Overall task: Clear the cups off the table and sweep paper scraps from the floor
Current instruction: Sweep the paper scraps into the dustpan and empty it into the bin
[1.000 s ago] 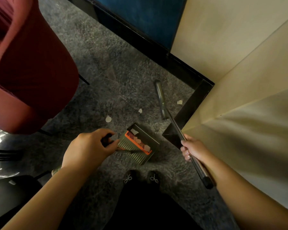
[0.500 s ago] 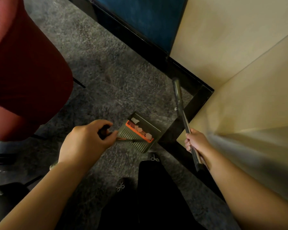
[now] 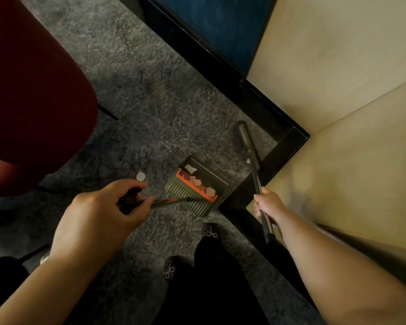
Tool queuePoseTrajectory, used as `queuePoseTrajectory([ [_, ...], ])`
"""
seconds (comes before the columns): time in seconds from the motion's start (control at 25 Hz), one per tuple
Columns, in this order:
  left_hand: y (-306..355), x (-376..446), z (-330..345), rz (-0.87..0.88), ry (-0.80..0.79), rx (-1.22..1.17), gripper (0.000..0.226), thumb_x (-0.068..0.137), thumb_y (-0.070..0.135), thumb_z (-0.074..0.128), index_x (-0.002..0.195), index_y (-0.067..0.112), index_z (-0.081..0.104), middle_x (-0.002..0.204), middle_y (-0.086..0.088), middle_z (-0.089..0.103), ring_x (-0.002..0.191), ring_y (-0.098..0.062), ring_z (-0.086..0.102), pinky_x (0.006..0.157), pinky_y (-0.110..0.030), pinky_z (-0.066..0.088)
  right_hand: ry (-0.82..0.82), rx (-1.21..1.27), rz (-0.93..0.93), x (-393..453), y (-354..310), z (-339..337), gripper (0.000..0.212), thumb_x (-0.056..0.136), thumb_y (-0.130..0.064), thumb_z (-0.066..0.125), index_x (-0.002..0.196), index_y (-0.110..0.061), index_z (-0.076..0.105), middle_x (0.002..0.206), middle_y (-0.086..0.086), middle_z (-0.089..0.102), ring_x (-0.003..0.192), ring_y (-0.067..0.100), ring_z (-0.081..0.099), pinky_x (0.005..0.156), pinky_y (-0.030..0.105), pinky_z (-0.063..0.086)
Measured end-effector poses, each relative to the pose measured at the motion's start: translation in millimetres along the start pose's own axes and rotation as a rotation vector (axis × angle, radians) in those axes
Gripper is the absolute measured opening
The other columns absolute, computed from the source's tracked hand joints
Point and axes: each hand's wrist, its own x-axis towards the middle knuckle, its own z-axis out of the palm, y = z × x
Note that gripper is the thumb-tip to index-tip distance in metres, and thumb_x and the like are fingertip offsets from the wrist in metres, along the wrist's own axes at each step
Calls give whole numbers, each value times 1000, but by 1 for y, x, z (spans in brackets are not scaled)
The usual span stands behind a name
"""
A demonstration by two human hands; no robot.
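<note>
The left hand has its grip closed around the dark handle of a dustpan, fingers curled over the top and the thumb pressed along the side. The dustpan sits low on the grey carpeted floor, its green comb-like teeth and orange strip facing the person, and several pale paper scraps lie inside it along the orange strip. One more paper scrap lies on the carpet just beyond the left knuckles, apart from the pan. The right hand grips a thin dark broom stick, fingers wrapped fully round it; the stick slants away from the person, and its far end rests near the black desk leg. A small pale fleck shows just beside the stick, too small to tell whether it is paper. The pale desk fills the right side, a red chair the left. Two dark shoes with small bows stand on the carpet below the pan.
</note>
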Motion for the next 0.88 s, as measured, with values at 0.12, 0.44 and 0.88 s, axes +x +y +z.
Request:
queuePoseTrajectory([
  [0.12, -3, -1, -3, 23, -20, -2, 30, 73, 41, 75, 102, 33, 72, 64, 29, 58, 58, 18, 54, 43, -9, 32, -43, -31, 35, -6, 14, 8, 65, 100, -8, 43, 153, -30, 12, 57, 6, 38, 37, 11, 35, 35, 21, 33],
  [0.44, -35, -26, -39, -21, 31, 10, 29, 70, 49, 71, 97, 40, 70, 69, 25, 65, 63, 5, 60, 54, -20, 47, -248, -108, 56, -49, 35, 67, 62, 101, -7, 41, 153, -26, 13, 52, 3, 37, 35, 10, 34, 36, 20, 30],
  [0.88, -110, -97, -74, -310, 136, 29, 31, 67, 56, 68, 94, 43, 69, 71, 14, 69, 68, -13, 66, 66, -35, 56, -389, -331, 89, -73, 43, 176, 62, 101, -8, 40, 152, -31, 13, 57, 3, 33, 34, 8, 30, 34, 16, 27],
])
